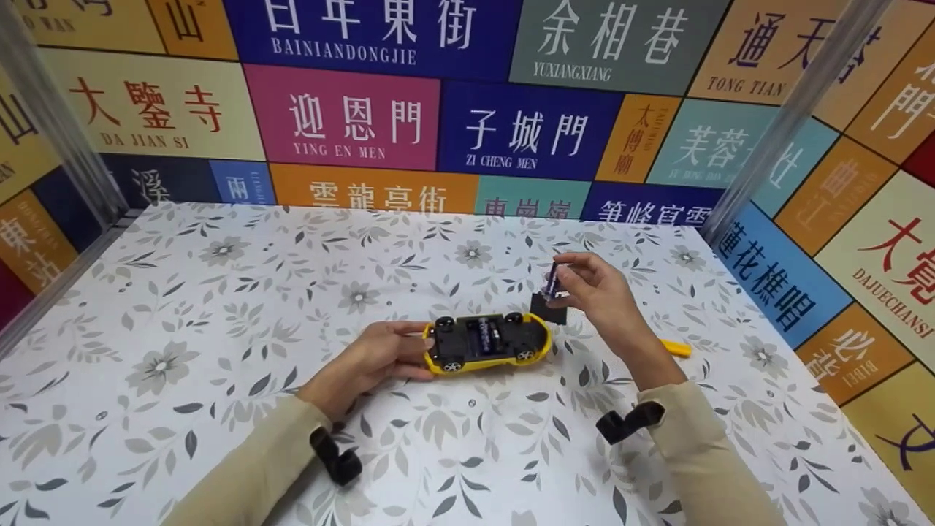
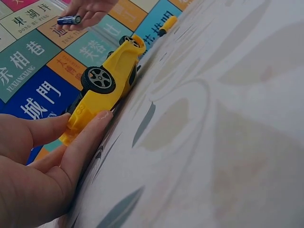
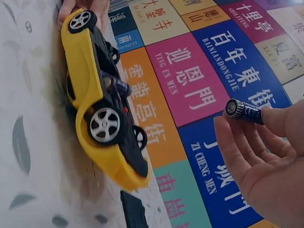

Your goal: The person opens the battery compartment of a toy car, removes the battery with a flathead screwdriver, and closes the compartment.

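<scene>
A yellow toy car (image 1: 486, 365) lies upside down on the table, its black underside facing up. The battery compartment there is uncovered, and a dark blue battery (image 3: 117, 86) shows in it. At the car's left end, the thumb and fingers of my left hand (image 2: 42, 161) grip the yellow body. My right hand (image 1: 595, 288) pinches another dark blue battery (image 3: 243, 111) between thumb and fingers, raised above the table past the car's right end. Below that hand, a small flat black cover (image 3: 134, 209) lies on the tabletop.
A yellow stick-shaped thing (image 1: 676, 348) lies to the right, partly hidden by my right wrist in the head view. Floral cloth (image 1: 256, 292) covers the table. Panels with large lettering (image 1: 343, 120) stand behind it and at both sides.
</scene>
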The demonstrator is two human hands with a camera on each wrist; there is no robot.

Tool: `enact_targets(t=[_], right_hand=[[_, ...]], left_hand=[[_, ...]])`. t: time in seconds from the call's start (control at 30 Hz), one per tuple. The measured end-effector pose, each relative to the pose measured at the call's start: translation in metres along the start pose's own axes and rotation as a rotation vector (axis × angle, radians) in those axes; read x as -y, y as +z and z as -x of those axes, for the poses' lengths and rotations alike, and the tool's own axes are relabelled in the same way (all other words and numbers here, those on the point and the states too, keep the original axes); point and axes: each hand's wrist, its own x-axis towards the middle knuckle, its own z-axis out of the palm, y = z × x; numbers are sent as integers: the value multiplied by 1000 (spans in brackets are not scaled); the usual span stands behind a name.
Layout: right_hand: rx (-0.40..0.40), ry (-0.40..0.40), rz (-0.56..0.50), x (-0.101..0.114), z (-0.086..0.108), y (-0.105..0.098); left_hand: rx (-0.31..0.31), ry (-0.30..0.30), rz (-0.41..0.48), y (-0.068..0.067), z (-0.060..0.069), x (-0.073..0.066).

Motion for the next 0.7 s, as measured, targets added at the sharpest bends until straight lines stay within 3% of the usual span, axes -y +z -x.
enact_targets(t=[0.13, 0.4, 0.7], right_hand=[[-8, 86, 19, -8, 5, -14], [49, 239, 164, -25, 19, -27], [75, 383, 185, -42, 24, -41]], left_hand=[[-1, -8, -2, 0, 0, 0], [-13, -8, -3, -1, 0, 0], [-1, -2, -7, 0, 1, 0]])
